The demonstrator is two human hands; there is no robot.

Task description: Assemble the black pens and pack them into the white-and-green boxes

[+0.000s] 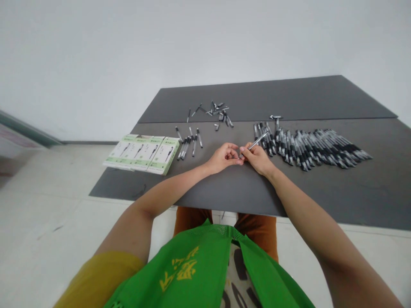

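Observation:
A slim clear and silver pen (259,139) slants up to the right above the table's near half. My right hand (257,159) is closed around its lower part, thumb and forefinger pinching it. At the lower end of the same pen, the curled fingertips of my left hand (224,157) meet; any small part between them is too tiny to make out. Just beyond my right hand lies a short row of black-gripped pens (265,136), which runs into a large heap of pens (316,145) on the right.
Green and white pen boxes (141,153) lie at the table's left edge. Several pen parts (192,143) lie beside them. Farther back are scattered caps and barrels (221,112). A seam crosses the dark grey table (205,188), with a white wall (205,42) behind.

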